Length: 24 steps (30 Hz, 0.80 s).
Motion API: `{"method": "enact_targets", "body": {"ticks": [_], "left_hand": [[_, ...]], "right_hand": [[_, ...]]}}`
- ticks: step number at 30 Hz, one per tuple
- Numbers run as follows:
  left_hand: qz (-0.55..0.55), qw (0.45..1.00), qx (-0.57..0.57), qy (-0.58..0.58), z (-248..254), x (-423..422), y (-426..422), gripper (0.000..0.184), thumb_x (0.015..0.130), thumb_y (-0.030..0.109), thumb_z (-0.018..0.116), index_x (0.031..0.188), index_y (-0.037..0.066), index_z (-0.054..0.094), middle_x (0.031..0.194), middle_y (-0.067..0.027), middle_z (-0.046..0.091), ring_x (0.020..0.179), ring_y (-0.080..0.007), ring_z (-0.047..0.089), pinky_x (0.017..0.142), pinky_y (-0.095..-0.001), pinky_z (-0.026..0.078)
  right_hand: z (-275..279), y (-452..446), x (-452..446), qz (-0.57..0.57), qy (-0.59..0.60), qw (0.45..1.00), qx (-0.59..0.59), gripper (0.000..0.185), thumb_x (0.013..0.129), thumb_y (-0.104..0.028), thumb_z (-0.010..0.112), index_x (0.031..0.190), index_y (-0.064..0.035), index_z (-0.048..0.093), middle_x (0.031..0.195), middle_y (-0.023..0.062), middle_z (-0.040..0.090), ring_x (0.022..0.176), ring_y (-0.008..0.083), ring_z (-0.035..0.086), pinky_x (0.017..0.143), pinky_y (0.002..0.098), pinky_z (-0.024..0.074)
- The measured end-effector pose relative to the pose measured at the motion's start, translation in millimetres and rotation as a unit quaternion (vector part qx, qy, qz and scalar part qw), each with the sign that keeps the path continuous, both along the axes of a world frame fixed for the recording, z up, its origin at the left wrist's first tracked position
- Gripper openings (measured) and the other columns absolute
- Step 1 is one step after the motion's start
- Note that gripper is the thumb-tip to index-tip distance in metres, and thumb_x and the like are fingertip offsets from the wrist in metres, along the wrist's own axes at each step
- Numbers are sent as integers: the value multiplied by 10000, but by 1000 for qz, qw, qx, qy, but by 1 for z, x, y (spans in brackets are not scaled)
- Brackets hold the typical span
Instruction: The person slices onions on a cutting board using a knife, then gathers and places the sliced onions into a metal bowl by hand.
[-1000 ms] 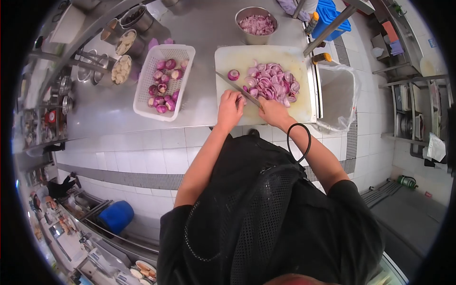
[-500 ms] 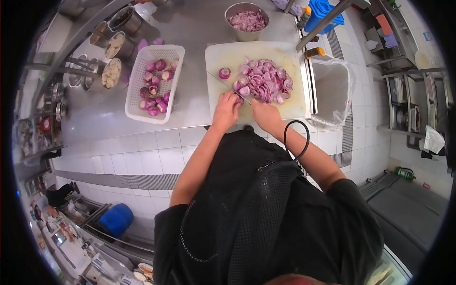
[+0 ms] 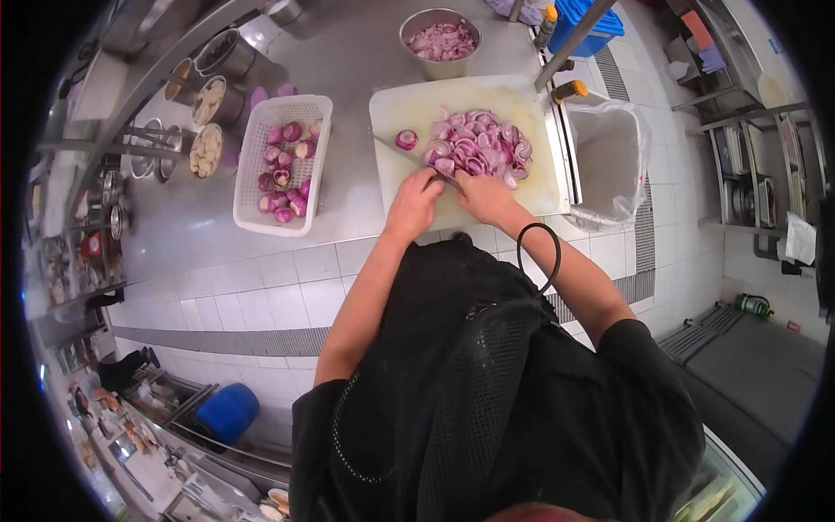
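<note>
So the right hand (image 3: 487,198) has its fingers wrapped round the handle end of a kitchen knife (image 3: 402,151), blade slanting off toward the far left over the cutting board (image 3: 398,106). Left hand (image 3: 415,204) is bunched up narrow right at the blade, fingers curled. Can't tell if it's pinching a bit of onion, the fingertips are too hidden.

The sliced red onion (image 3: 483,143) is heaped on the right half of the board, just past the knife, and 1 red onion piece (image 3: 406,139) sits alone on the far side of the blade, left of the heap.

Left of the board on the steel bench (image 3: 352,152) there's a white perforated basket (image 3: 271,229) with a bunch of peeled red onions (image 3: 280,178) in it. Far side, beyond the board, is a steel bowl (image 3: 442,70) full of chopped onion (image 3: 442,41). Further left you've got 2 steel pots of pale, clove-like pieces (image 3: 206,151). Off the right end there's a bin with a clear plastic liner (image 3: 642,157), plus an orange-capped bottle (image 3: 570,90) near its far edge.
</note>
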<state>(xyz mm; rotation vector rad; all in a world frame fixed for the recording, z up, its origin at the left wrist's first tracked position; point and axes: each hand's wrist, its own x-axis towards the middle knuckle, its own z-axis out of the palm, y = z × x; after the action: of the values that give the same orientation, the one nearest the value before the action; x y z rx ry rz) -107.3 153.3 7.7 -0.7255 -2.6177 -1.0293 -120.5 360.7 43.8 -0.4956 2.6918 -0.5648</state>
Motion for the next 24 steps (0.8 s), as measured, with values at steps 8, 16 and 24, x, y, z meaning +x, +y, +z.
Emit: {"method": "enact_targets", "body": {"ticks": [8,16,24], "left_hand": [[265,934,77,-228,15,17,13,161,907,-10,625,1054,38,669,1116,-158,656,1054,-379,639,879,-442,530],[-14,999,-5,-47,15,1,-30,217,864,-54,645,1056,37,688,1081,-144,660,1039,-363,646,876,-448,535],[32,994,-28,-103,17,1,-6,181,855,-25,690,1026,32,682,1053,-140,660,1012,-360,641,869,-439,529]], "right_hand": [[-6,12,39,-19,7,1000,-12,226,945,-205,601,1080,-35,540,803,220,713,781,450,714,720,566,565],[6,8,34,-28,-9,1000,-5,227,923,-120,565,1121,-17,610,892,263,730,871,442,731,745,555,571],[32,0,33,-13,-9,999,38,179,947,-86,532,1097,-24,610,854,231,746,828,407,758,727,515,595]]}}
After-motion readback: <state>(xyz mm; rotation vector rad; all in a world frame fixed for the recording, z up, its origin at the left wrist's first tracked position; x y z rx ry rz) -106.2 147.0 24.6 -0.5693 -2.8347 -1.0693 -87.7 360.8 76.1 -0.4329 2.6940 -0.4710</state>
